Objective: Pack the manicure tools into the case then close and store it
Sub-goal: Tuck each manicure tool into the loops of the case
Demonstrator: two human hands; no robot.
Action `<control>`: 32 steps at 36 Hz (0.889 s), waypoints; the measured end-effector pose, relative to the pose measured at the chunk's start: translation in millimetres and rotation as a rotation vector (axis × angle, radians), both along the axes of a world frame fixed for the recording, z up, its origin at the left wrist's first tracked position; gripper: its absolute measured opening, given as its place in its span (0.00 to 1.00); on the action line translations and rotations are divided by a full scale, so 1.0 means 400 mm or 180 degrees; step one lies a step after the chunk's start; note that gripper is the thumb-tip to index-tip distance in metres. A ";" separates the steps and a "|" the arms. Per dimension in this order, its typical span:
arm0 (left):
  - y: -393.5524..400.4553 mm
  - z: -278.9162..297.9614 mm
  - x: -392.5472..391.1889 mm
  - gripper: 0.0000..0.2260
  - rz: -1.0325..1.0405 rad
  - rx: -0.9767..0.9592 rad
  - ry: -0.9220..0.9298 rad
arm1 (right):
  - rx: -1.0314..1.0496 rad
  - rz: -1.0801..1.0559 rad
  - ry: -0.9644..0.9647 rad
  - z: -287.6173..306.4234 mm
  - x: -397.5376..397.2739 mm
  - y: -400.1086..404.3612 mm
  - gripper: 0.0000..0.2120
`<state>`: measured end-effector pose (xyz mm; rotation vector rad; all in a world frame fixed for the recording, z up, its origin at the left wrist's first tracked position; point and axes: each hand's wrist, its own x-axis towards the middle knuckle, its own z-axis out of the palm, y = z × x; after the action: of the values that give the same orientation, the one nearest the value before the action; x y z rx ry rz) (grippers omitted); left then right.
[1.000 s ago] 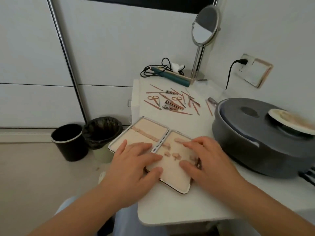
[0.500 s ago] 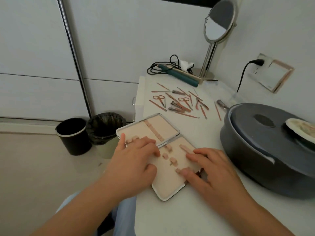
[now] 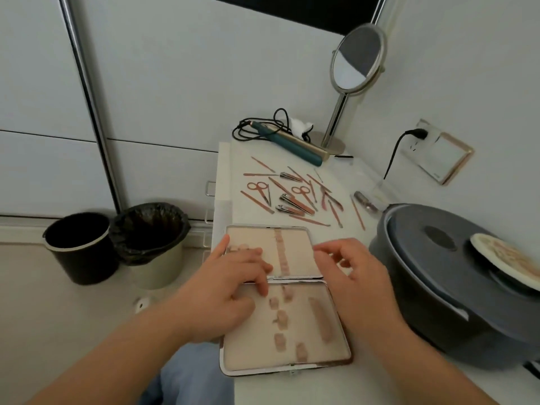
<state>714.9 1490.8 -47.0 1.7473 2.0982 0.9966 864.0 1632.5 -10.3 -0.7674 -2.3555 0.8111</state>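
Desk (image 3: 292, 384): white — my hands flat on open, empty case (image 3: 292, 346).
Tools (image 3: 292, 197): scattered beyond fingertips.
Risk: case could slide off the near edge.

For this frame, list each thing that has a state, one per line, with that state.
Case: open flat, loops empty.
Manicure tools: loose on the table beyond the case, none packed.
Left hand: fingers rest on the case across the hinge.
Right hand: over the case's right edge, fingers loosely curled, nothing held.
Plug: in the wall socket.
Lined bin: open, bag fitted.
Black bin: open.
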 end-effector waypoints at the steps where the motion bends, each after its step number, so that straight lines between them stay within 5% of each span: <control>1: 0.004 0.000 -0.003 0.12 -0.0031 0.0006 -0.0039 | -0.0238 -0.0102 0.0120 0.009 -0.038 0.002 0.04; 8: 0.024 -0.002 0.003 0.13 0.0020 0.0577 -0.0139 | -0.0282 -0.0675 0.0705 0.079 -0.300 0.072 0.07; 17: 0.000 -0.053 0.001 0.10 0.0619 0.1383 -0.0094 | 0.0696 -0.1141 -0.1612 0.074 -0.360 0.274 0.11; 25: -0.006 -0.084 -0.007 0.16 0.0925 0.0921 -0.0421 | 0.0597 -0.1427 -0.2325 0.035 -0.369 0.350 0.15; 32: -0.013 -0.088 0.002 0.19 0.0901 0.0891 -0.0437 | 0.0414 -0.1552 -0.2311 0.036 -0.375 0.362 0.14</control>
<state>715.6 1485.4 -82.3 1.4657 2.2457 1.5072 714.2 1777.2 3.9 -1.7080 -2.5803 0.1681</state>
